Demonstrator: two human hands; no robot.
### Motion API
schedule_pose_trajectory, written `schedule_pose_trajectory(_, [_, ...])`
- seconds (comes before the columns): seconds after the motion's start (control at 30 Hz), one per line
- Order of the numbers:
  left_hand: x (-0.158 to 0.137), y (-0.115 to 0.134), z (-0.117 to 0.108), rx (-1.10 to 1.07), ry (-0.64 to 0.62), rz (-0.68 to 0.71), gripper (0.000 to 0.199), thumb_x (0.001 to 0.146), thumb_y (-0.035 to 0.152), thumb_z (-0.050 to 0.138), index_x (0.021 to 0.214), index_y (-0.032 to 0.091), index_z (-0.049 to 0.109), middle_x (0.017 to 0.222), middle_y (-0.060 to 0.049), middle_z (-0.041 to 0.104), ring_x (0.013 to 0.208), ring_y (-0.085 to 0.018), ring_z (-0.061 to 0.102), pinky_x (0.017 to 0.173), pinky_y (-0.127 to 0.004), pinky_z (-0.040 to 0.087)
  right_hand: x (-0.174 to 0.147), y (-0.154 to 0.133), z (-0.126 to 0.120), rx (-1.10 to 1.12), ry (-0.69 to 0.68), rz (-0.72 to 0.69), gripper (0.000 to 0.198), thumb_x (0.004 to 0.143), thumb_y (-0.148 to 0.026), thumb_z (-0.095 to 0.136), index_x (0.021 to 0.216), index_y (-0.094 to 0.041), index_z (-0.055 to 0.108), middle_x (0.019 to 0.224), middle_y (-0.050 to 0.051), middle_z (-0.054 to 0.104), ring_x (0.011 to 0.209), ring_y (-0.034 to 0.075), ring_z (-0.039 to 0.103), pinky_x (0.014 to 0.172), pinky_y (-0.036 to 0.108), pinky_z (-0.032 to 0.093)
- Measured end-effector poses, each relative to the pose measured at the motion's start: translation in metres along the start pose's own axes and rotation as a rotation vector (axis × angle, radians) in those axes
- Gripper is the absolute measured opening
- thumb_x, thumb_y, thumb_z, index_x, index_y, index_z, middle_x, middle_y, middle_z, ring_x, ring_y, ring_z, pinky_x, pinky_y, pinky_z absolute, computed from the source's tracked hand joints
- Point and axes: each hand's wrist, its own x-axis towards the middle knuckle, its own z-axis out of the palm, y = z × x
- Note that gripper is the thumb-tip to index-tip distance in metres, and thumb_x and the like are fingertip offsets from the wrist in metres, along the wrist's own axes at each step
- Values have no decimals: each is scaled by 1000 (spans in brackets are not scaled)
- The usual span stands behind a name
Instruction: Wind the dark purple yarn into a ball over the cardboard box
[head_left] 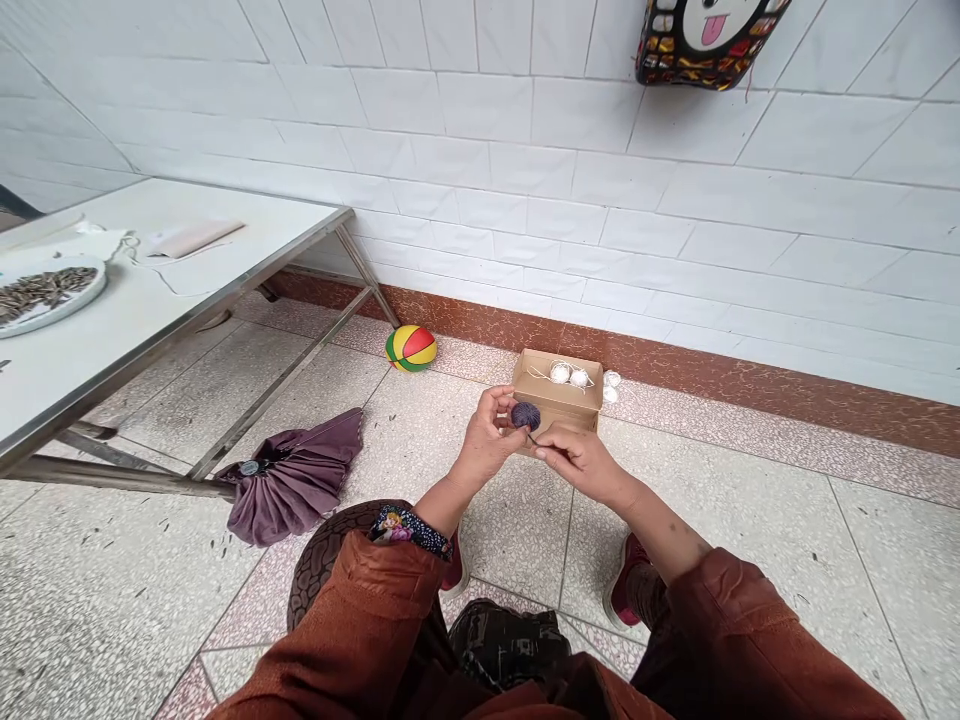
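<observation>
A small ball of dark purple yarn (pixel 526 416) is held in my left hand (pixel 491 432), fingers curled around its left side. Close on its right, my right hand (pixel 579 460) pinches a dark strand (pixel 533 440) that runs from the ball's lower edge. Behind my hands, an open cardboard box (pixel 559 407) sits on the floor near the wall. White yarn balls (pixel 568 374) with loose ends lie in the box's far part. More white balls (pixel 611 386) rest just outside its right side.
On the left stands a metal-framed table (pixel 247 268) bearing a plate (pixel 97 285) of seeds. A striped ball (pixel 411 348) and a purple cloth (pixel 307 475) lie on the floor. A black basket (pixel 660 45) hangs on the tiled wall.
</observation>
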Motion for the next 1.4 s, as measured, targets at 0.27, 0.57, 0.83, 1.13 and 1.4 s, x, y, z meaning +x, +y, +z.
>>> schedule_pose_trajectory(0.27, [-12, 4, 6, -161, -399, -59, 68, 71, 15, 76, 130, 26, 46, 101, -1, 59, 94, -16, 61, 87, -34, 48, 16, 19, -6, 70, 284, 152, 19, 99, -30, 54, 88, -22, 67, 83, 4, 67, 80, 19, 62, 76, 32, 49])
schedule_pose_trajectory(0.57, [-1, -1, -1, -235, -75, -53, 66, 69, 18, 78, 127, 25, 48, 93, 2, 59, 87, -13, 60, 82, -28, 45, 3, 30, 21, 13, 63, 205, 22, 99, -30, 52, 82, -20, 61, 77, 2, 63, 76, 19, 61, 70, 29, 46])
schedule_pose_trajectory(0.83, [1, -7, 0, 135, 11, 26, 68, 63, 13, 74, 126, 23, 48, 89, 3, 58, 82, -15, 60, 78, -31, 50, 1, 4, 0, 64, -81, 36, 23, 102, -36, 53, 90, -22, 68, 82, 3, 68, 75, 17, 63, 71, 30, 49])
schedule_pose_trajectory(1.13, [-11, 2, 5, -101, -399, 4, 75, 69, 12, 74, 137, 28, 44, 98, 0, 58, 91, -15, 62, 86, -33, 50, 10, 27, -6, 43, 211, 204, 19, 98, -31, 54, 88, -21, 67, 83, 4, 68, 80, 20, 63, 76, 32, 48])
schedule_pose_trajectory(1.4, [0, 0, -4, -244, -83, -41, 67, 70, 17, 78, 129, 26, 48, 94, 1, 58, 88, -13, 60, 82, -27, 48, 0, 34, 27, 12, 30, 220, 23, 100, -34, 53, 85, -21, 64, 80, 2, 66, 76, 18, 62, 70, 29, 47])
